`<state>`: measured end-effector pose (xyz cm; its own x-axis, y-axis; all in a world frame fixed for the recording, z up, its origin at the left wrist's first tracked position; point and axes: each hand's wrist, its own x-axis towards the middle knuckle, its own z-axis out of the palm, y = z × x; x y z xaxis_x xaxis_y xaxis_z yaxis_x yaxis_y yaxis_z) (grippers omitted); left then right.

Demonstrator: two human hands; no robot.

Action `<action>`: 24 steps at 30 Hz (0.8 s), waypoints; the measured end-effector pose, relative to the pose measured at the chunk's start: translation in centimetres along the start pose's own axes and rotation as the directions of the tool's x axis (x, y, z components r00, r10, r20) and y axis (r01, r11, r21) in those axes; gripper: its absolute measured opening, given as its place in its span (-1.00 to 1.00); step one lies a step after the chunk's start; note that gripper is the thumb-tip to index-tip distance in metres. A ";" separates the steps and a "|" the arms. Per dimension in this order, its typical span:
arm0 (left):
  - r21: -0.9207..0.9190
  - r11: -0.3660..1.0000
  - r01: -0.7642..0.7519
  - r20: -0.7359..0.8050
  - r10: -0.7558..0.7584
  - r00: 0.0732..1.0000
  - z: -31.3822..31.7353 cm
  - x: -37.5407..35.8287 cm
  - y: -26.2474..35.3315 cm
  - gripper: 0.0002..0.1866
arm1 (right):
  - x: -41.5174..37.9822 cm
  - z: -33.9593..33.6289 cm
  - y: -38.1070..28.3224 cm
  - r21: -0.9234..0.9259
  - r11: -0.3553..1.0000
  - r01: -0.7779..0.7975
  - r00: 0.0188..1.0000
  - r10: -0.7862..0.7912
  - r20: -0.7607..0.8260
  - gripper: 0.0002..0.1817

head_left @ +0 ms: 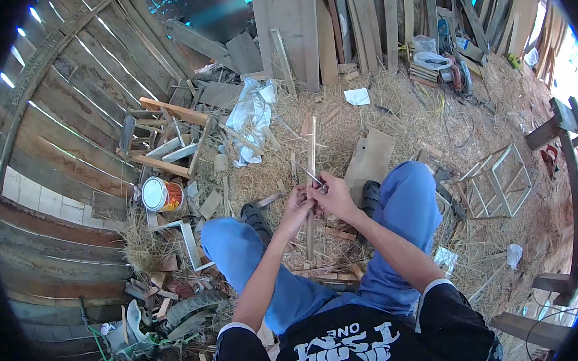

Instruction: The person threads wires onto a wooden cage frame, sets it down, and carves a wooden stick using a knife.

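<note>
Both of my hands meet between my knees at a long, narrow wooden strip (311, 146), which runs away from me and stands roughly lengthwise in view. My left hand (296, 210) is closed around the strip, its fingertips close to the other hand. In my right hand (336, 196) is a slim pointed tool (310, 174) with a dark grip, its thin shaft slanting up and left across the strip. Whether it is a knife or another tool cannot be made out. The lower end of the strip shows below my hands, above the littered ground.
Wood shavings and offcuts cover the ground. To the left stand a paint bucket (163, 193) and a wooden stool frame (170, 138). A flat board (370, 155) lies beyond my right foot. A slender frame (498, 184) stands at right; planks (290, 35) lean at the back.
</note>
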<state>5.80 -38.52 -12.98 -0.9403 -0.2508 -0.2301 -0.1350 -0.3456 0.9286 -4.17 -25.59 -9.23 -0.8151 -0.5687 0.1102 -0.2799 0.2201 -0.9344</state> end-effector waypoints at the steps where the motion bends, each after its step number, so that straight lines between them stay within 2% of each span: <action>1: -0.032 0.999 0.023 -0.009 -0.024 1.000 -0.2 0.1 -0.3 -0.60 | 0.1 0.2 0.5 -0.015 0.999 0.052 0.999 -0.052 0.006 -0.67; 2: -0.036 0.999 0.037 -0.036 -0.038 0.999 -0.4 0.2 -0.5 -0.63 | 0.1 0.3 0.9 -0.031 0.994 0.103 0.995 -0.103 0.013 -0.67; 5: -0.040 0.997 0.067 -0.092 -0.070 0.993 0.1 0.1 -0.2 -0.70 | 0.1 -0.9 -0.5 -0.056 0.992 0.116 0.989 -0.110 0.095 -0.61; 8: -0.037 0.996 0.083 -0.098 -0.087 0.991 1.1 -0.4 1.4 -0.76 | 0.4 -1.5 -1.3 -0.001 1.000 0.015 0.999 -0.015 0.033 -0.49; 11: -0.066 0.993 0.093 -0.083 -0.099 0.992 1.3 -0.5 1.9 -0.80 | 0.4 -2.3 -2.0 -0.216 0.976 0.012 1.000 -0.006 0.024 -0.49; 14: -0.067 0.996 0.051 -0.098 -0.058 0.994 0.8 -0.1 1.1 -0.82 | 0.3 -2.4 -1.3 -0.342 0.928 0.151 0.988 -0.138 0.063 -0.49; 16: -0.040 0.999 0.022 -0.123 -0.027 0.992 1.0 -0.3 1.1 -0.84 | 0.5 -2.9 -1.7 -0.336 0.923 0.186 0.983 -0.176 0.059 -0.48; 20: 0.000 1.000 0.010 -0.073 -0.010 0.997 0.7 -0.8 0.9 -0.86 | 1.0 -4.1 -1.9 -0.387 0.875 0.292 0.956 -0.279 0.089 -0.48; 22: 0.053 0.998 -0.022 -0.057 0.025 0.998 0.8 -1.0 0.8 -0.87 | 1.0 -4.7 -2.1 -0.377 0.876 0.302 0.953 -0.284 0.104 -0.49; 24: 0.031 0.999 -0.007 -0.026 0.008 1.000 0.7 -1.0 0.9 -0.87 | 1.2 -5.1 -2.1 -0.374 0.870 0.323 0.946 -0.305 0.108 -0.49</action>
<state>6.37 -37.94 -11.69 -0.9331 -0.2767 -0.2297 -0.1377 -0.3153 0.9390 -7.15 -22.63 -5.42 -0.6315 -0.6905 0.3527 -0.6960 0.3044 -0.6503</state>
